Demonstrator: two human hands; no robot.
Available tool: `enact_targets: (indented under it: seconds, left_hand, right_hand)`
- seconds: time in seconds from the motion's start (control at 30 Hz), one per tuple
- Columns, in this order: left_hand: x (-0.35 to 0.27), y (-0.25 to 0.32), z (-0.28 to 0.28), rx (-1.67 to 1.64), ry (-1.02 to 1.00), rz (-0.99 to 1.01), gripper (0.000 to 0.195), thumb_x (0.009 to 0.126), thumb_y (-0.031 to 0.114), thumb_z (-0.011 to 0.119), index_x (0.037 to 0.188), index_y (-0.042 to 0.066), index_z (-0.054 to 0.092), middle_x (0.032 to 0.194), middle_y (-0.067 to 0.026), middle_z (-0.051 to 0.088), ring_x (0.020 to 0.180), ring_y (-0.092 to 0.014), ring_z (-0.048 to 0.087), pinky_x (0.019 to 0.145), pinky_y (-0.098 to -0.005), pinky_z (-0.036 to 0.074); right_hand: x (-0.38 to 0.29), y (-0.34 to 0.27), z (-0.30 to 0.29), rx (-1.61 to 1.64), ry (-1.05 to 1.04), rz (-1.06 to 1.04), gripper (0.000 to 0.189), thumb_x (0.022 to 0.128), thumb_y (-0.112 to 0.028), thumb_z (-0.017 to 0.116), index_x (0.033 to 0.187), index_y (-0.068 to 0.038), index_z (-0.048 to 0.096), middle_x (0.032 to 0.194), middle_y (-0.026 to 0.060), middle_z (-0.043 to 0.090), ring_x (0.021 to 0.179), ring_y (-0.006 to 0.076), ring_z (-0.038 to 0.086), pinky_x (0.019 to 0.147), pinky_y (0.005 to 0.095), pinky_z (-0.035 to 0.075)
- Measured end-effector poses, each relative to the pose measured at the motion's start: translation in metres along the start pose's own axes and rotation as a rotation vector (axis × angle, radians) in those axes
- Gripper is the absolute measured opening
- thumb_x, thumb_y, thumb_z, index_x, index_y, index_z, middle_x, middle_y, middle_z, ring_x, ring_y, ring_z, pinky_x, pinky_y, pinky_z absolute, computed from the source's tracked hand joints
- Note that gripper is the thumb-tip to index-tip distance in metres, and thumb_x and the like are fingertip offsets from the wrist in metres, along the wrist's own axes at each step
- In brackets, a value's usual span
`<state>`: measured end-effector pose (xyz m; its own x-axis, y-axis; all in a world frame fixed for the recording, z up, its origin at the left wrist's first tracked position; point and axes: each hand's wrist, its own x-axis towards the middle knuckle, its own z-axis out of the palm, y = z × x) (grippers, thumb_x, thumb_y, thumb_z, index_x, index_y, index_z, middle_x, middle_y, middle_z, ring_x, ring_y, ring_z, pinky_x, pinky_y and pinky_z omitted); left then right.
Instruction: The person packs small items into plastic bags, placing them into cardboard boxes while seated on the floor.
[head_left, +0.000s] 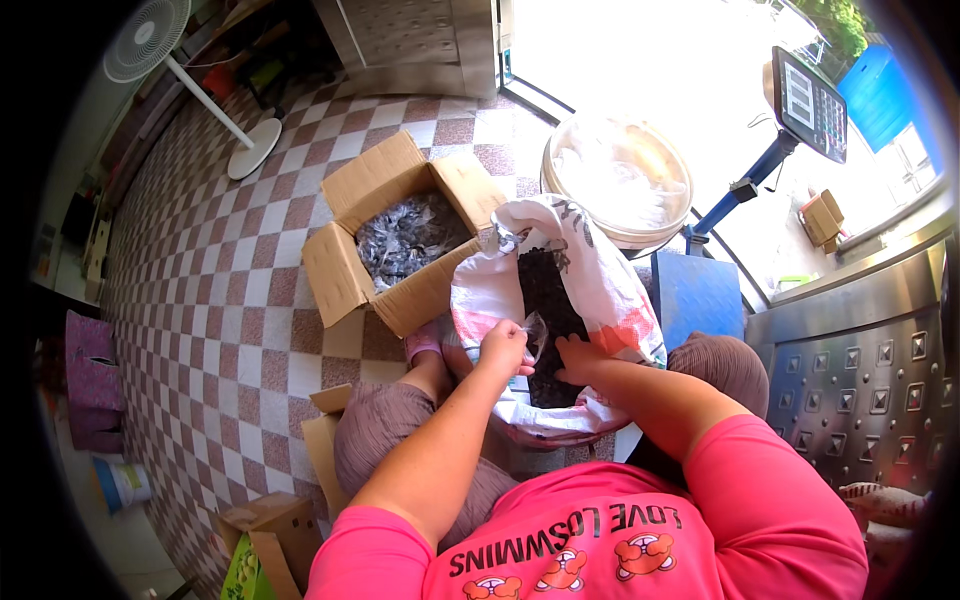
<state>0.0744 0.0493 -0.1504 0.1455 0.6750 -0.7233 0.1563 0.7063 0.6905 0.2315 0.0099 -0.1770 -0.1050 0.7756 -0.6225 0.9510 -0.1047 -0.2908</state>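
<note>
A white woven sack (480, 281) with red patches stands between my knees, its mouth spread wide. Many small black pieces (551, 300) lie inside it. Over the sack's left part, my left hand (508, 349) grips a small clear plastic bag (535, 334) between its fingers. Just right of it, my right hand (579, 360) reaches down into the black pieces; its fingertips are partly hidden, so I cannot tell whether it holds any. Beyond the sack to the left, an open cardboard box (412, 311) contains many clear bags (409, 236) with dark contents.
A round tub (551, 176) with clear plastic bags (615, 176) stands beyond the sack. Right of it is a platform scale (697, 292) with a display on a blue post. A metal door (847, 375) flanks my right side. A white fan (259, 146) stands far left; cardboard boxes (289, 525) sit at lower left.
</note>
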Motion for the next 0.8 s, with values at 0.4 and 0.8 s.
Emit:
enact_targets:
  seconds: [0.4, 0.8]
  left_hand:
    - [0.002, -0.007, -0.004, -0.009, 0.000, 0.006, 0.010, 0.083, 0.014, 0.046, 0.088, 0.005, 0.048, 0.071, -0.0099, 0.053, 0.050, -0.020, 0.057, 0.039, -0.0319, 0.051]
    - [0.001, -0.012, -0.001, 0.073, -0.035, 0.024, 0.008, 0.084, 0.014, 0.044, 0.085, 0.006, 0.046, 0.071, -0.0110, 0.054, 0.051, -0.021, 0.058, 0.040, -0.0336, 0.051]
  right_hand:
    - [0.021, 0.024, 0.003, 0.488, -0.404, 0.143, 0.019, 0.068, -0.008, 0.059, 0.087, -0.008, 0.056, 0.076, 0.0073, 0.056, 0.069, 0.0183, 0.058, 0.050, 0.0297, 0.046]
    - [0.014, -0.013, -0.031, 1.723, -0.536, 0.107, 0.018, 0.079, -0.001, 0.047, 0.096, 0.000, 0.051, 0.087, 0.0108, 0.054, 0.080, 0.0244, 0.055, 0.074, 0.0367, 0.049]
